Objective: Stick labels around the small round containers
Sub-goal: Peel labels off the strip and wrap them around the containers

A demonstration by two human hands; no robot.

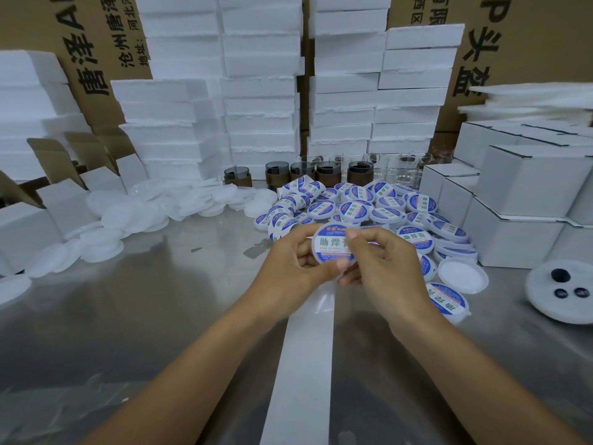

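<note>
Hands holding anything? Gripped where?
Both hands hold one small round white plastic container with a blue-and-white label: left hand grips its left rim, right hand pinches its right rim.

Glossy steel table [134, 316], matt plastic containers [388, 215].

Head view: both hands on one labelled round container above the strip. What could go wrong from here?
1. The left hand and right hand pinch the small round white container with a blue-and-white label, right thumb over its print: a label may go on crooked.
2. The loose heap of labelled containers sits just behind the hands: a knock could scatter it.
3. The long white paper strip lies between the forearms: an arm might drag it.
</note>
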